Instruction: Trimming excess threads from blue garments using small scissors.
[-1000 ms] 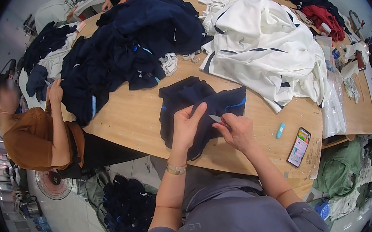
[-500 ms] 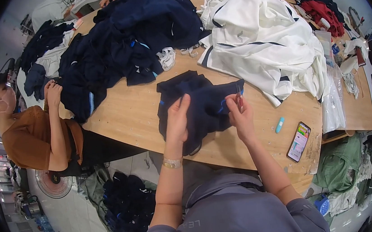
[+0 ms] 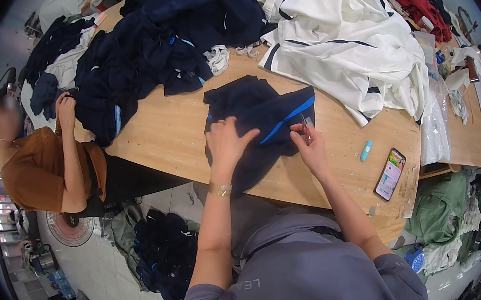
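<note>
A navy garment piece (image 3: 241, 100) with a bright blue stripe (image 3: 287, 119) lies at the table's near edge, part of it hanging over. My left hand (image 3: 228, 143) rests on its left side, fingers spread and thumb stretched toward the stripe. In my right hand (image 3: 313, 153), at the garment's right edge, is a pair of small thread snips (image 3: 307, 130) with reddish handles, blades pointing away from me. Whether the blades touch the cloth I cannot tell.
Piles of navy garments (image 3: 197, 14) and white garments (image 3: 351, 27) cover the table's far side. On the right lie a turquoise marker-like stick (image 3: 366, 151) and a phone (image 3: 390, 174). A co-worker in a brown top (image 3: 49, 170) is at the left, handling something dark.
My left hand has gone from a raised, thumb-up grip to spread fingers on the cloth. The garment lies flatter, its blue stripe now exposed. My right hand keeps the snips.
</note>
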